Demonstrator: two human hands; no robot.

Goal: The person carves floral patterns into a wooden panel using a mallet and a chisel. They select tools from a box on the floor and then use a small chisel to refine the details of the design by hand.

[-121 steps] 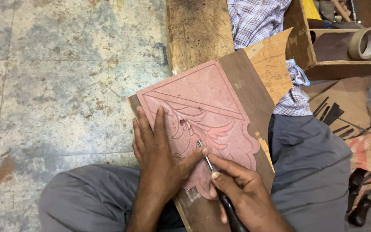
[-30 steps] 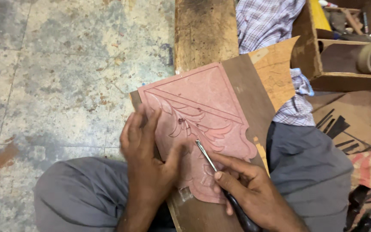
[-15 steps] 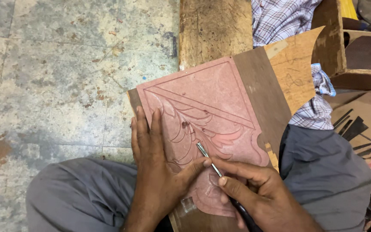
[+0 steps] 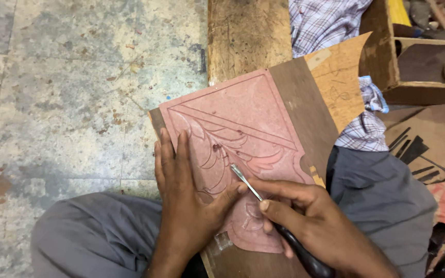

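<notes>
On the lap, a pink carving sheet (image 4: 243,134) lies stuck on a brown board (image 4: 305,110) while two hands work its leaf pattern.

The left hand (image 4: 186,206) lies flat and unclenched on the sheet's near left part, fingers spread toward its left edge, seemingly to pin it against the push of the tool; its thumb touches the metal shaft as a guide. The right hand (image 4: 310,221) is clenched around the dark handle of a thin carving tool (image 4: 245,181), gripped pencil-like, tip resting on a cut line near the sheet's middle. The board rests on the knees in grey trousers (image 4: 387,201) and tilts away toward a rough wooden plank (image 4: 248,36). Left of the sheet the stone floor (image 4: 68,92) gives open room; right of it a wooden box (image 4: 418,62) and a checked cloth (image 4: 325,20) crowd close, with dark tools beyond the knee.
</notes>
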